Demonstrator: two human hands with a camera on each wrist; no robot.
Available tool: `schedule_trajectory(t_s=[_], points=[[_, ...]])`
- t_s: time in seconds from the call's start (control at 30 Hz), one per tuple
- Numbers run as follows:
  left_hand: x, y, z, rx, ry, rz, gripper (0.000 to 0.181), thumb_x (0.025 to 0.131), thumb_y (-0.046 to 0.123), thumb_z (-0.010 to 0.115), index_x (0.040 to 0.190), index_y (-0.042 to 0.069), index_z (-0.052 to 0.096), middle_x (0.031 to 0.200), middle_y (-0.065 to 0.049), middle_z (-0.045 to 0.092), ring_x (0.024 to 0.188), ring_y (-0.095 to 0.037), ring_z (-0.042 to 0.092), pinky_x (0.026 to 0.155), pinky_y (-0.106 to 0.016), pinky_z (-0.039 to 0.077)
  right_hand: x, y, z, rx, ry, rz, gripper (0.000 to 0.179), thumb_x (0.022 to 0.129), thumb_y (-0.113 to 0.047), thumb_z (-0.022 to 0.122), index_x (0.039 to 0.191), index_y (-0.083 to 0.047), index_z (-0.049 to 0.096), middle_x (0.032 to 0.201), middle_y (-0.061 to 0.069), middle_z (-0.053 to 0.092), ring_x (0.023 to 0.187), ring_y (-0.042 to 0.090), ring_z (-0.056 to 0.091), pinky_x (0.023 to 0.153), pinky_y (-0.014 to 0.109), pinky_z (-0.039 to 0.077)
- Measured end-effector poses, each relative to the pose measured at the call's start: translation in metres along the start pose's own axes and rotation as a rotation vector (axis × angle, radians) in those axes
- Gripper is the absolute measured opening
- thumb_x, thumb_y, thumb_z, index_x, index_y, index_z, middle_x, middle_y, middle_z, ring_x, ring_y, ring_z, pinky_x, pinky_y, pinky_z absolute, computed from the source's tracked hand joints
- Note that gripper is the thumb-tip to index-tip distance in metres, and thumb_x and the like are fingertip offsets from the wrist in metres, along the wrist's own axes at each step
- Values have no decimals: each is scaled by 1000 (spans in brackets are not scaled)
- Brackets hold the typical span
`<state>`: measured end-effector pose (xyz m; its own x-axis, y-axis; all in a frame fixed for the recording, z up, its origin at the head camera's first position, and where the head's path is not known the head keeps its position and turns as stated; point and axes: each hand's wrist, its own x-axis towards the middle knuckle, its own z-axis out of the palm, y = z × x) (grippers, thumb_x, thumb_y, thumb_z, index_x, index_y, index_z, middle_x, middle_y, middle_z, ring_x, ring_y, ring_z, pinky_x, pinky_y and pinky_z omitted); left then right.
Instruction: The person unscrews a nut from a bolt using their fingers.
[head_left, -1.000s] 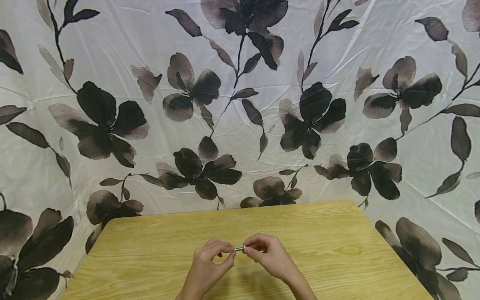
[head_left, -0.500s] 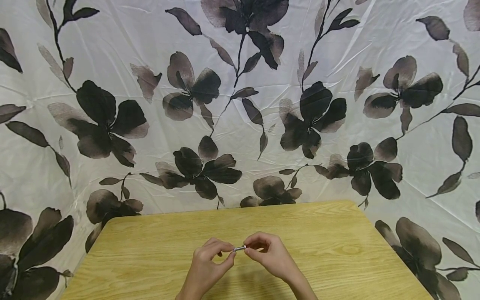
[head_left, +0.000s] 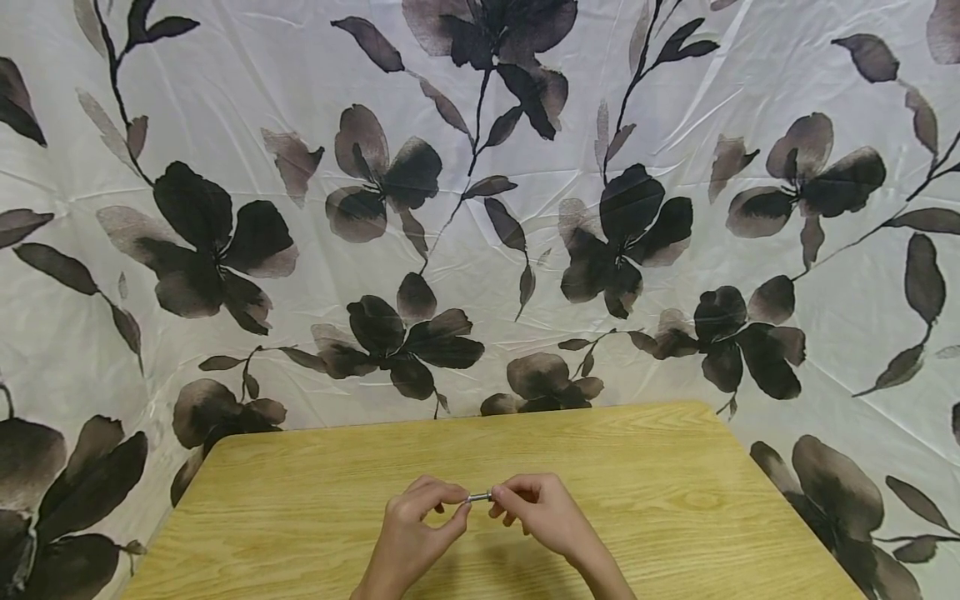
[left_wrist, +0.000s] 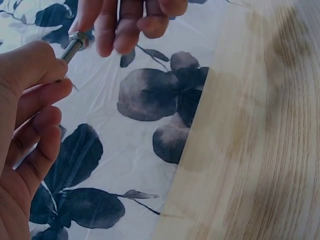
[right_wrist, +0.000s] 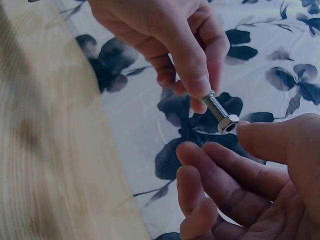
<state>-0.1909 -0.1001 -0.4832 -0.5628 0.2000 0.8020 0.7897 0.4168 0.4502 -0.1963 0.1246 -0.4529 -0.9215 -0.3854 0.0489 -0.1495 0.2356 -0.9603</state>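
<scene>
A small silvery threaded bolt [head_left: 478, 497] is held level above the table between the two hands. My left hand [head_left: 418, 527] pinches one end with thumb and forefinger, hiding that end. On the other end sits a hex nut [right_wrist: 228, 124], and the thread [right_wrist: 216, 106] shows between nut and fingertips. The thumb of my right hand [head_left: 542, 512] touches the side of the nut. In the right wrist view the other fingers [right_wrist: 227, 182] of that hand lie loosely bent below, apart from the nut. The left wrist view shows the bolt [left_wrist: 72, 49] from the other side.
Below the hands is a light wood table [head_left: 300, 492] with rounded far corners. A white cloth [head_left: 487, 250] printed with dark flowers hangs behind it and down both sides.
My right thumb has slid forward across the nut, and the right fingers have dropped away below it. The left hand and the bolt have hardly moved.
</scene>
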Motion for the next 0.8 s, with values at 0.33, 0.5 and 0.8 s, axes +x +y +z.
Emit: schedule_trajectory(t_s=[0.33,0.5,0.8], points=[[0,-2,1,-1,-14,15,28,73,-6,87,91,15,79,89,5,77,77,-5,67,62,-16,54,-1,3,-2,-18,-33,-16,25,104,-27,63,105,-6,77,93,11,77,76,13,67,57,23,49],[0,-1,0,3,-13,2,26,74,-5,87,90,15,80,89,7,77,78,-4,67,62,-17,54,-1,0,-1,-2,-39,-35,23,101,-23,67,113,-4,74,98,14,78,79,14,70,58,22,49],[0,-1,0,-9,-13,-4,24,75,-4,86,90,14,79,89,7,77,77,-6,67,62,-17,54,-2,-3,2,23,5,-54,23,98,-21,72,113,-4,73,103,13,75,81,17,71,63,24,52]])
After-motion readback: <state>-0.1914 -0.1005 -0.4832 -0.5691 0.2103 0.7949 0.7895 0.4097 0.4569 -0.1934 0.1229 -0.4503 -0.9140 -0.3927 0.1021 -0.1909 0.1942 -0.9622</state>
